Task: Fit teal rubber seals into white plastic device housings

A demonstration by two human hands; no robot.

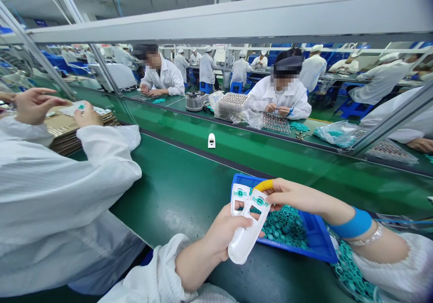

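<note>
Two white plastic casings are fanned out in my left hand (pixel 221 231), its thumb across the front one. The front casing (pixel 244 242) has a rounded lower end, a square window and a teal rubber piece (pixel 260 201) at its upper end. Partly behind it, the rear casing (pixel 237 199) carries a similar teal piece (pixel 240 193). My right hand (pixel 287 197), a yellow cover on one finger, grips the front casing's upper edge. Just beneath that hand, a blue bin (pixel 318 235) holds many loose teal rubber pieces (pixel 284 224).
More teal rings (pixel 355 271) lie at the lower right. A small white device (pixel 211 140) lies on the green belt (pixel 176 131). At left, a co-worker's sleeve (pixel 108 149) reaches over stacked cardboard (pixel 64 131). Across the belt, people sit beside trays (pixel 275 121); a metal rail (pixel 216 21) spans above.
</note>
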